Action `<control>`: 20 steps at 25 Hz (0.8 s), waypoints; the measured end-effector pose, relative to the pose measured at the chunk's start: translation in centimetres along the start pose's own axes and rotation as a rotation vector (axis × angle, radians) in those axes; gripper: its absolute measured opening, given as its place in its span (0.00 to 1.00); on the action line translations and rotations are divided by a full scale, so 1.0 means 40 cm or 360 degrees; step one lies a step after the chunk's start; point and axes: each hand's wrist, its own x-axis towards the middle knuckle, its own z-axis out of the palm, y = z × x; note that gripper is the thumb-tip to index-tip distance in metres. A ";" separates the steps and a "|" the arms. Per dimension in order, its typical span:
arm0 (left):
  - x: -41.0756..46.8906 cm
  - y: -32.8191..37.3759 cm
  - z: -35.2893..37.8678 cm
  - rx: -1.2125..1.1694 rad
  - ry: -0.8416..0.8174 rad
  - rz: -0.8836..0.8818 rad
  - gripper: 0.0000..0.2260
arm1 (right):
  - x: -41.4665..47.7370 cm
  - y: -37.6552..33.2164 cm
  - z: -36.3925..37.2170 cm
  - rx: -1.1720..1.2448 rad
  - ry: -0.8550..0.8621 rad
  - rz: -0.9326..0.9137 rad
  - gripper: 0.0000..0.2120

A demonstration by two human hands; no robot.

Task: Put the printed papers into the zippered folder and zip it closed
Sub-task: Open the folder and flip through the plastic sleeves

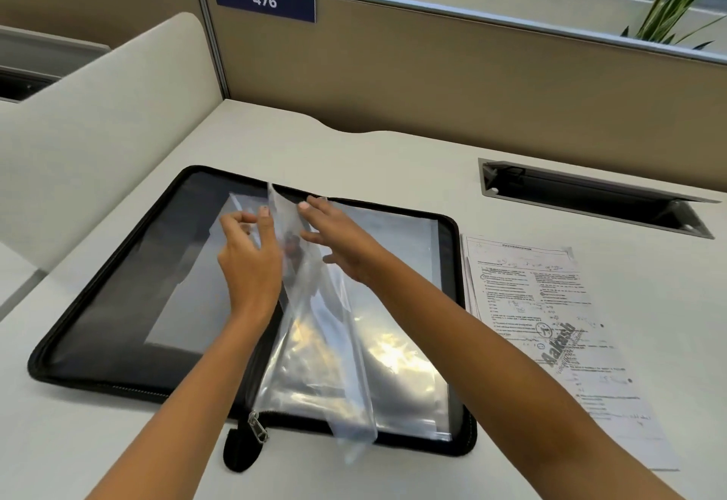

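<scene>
A black zippered folder (pixel 114 302) lies open and flat on the desk, its metal zip pull (pixel 257 426) at the near edge. Clear plastic sleeves (pixel 393 362) fill its right half. One sleeve (pixel 314 302) stands raised along the spine. My left hand (pixel 250 259) pinches that raised sleeve near its top from the left side. My right hand (pixel 338 239) touches it from the right with fingers spread. The printed papers (pixel 550 322) lie in a stack on the desk just right of the folder, touched by neither hand.
A recessed cable tray with an open lid (pixel 590 196) sits in the desk behind the papers. A cream divider panel (pixel 98 125) rises along the left, and a tan partition (pixel 432 74) with the sign 476 stands behind. Plants show above it.
</scene>
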 end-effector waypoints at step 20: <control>0.369 -0.170 -0.075 0.0748 -0.0354 -0.0116 0.19 | -0.026 0.341 -0.127 -0.1442 0.0497 -0.0538 0.27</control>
